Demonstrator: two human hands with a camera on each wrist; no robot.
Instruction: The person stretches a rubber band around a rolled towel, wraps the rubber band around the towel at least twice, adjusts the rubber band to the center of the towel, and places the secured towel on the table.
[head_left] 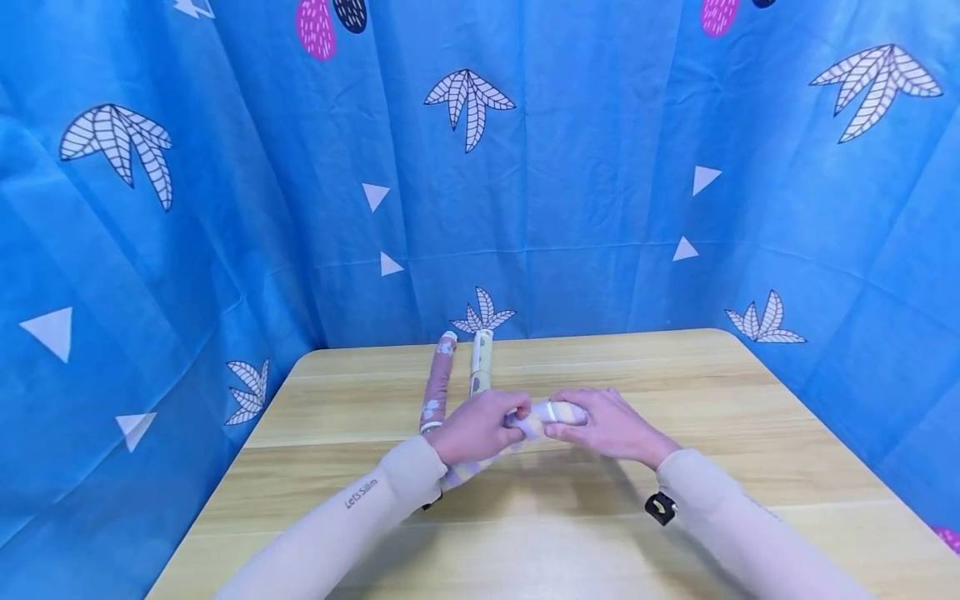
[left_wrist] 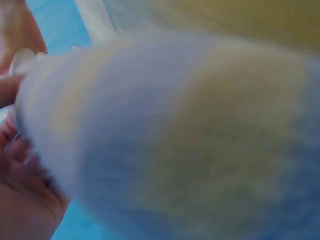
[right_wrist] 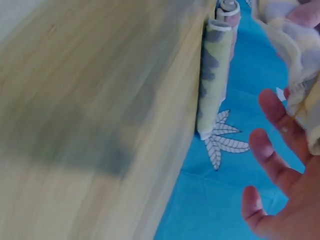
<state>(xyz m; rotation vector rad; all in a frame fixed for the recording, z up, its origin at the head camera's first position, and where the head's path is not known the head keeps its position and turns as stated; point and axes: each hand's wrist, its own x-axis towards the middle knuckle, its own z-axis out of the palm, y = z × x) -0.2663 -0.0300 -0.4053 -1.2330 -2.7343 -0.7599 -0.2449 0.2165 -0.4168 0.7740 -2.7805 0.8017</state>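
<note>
A lavender and pale-yellow towel (head_left: 534,423) is held up between both hands above the table, partly rolled. My left hand (head_left: 482,423) pinches it with fingers curled, and part of the cloth hangs below that wrist. At its other end my right hand (head_left: 606,423) grips the rolled part between thumb and fingers. In the left wrist view the towel (left_wrist: 175,135) fills most of the picture, blurred. The right wrist view shows the towel's edge (right_wrist: 300,60) beside the right hand (right_wrist: 287,190), several of whose fingers stand apart from the cloth.
Behind the left hand, a rolled mauve towel (head_left: 438,382) and a rolled pale-green towel (head_left: 482,358) lie side by side on the wooden table (head_left: 637,367). A blue patterned curtain (head_left: 585,167) surrounds the table at the back and sides.
</note>
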